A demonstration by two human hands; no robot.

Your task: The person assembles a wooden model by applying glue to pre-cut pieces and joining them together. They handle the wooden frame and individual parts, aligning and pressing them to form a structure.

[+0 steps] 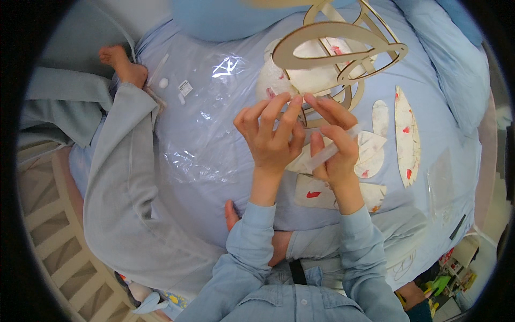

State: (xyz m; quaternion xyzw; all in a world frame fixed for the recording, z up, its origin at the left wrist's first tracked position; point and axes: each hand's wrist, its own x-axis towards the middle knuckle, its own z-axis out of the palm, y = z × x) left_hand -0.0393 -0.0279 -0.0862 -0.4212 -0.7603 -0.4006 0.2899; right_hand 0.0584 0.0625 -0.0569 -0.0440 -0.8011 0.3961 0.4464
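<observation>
A light plywood frame (308, 63) with curved loops stands on the bed in front of me. My left hand (272, 131) is at its near lower edge, fingers bent and the fingertips brought together there. Whatever small part they pinch is hidden. My right hand (338, 153) holds a slim translucent white tube (324, 154), slanting across the palm under the bent fingers. Its index fingertip reaches up beside the left fingertips at the frame. White panels with red flecks lie around: a long pointed one (407, 139), a narrow rounded one (380, 119) and one near my wrist (311, 198).
Clear plastic wrapping (198, 145) spreads over the blue sheet on the left, near a small white ball (163, 83) and a printed tag (185, 87). Another person's leg (123, 177) stretches along the left side. A blue pillow (230, 19) is at the back.
</observation>
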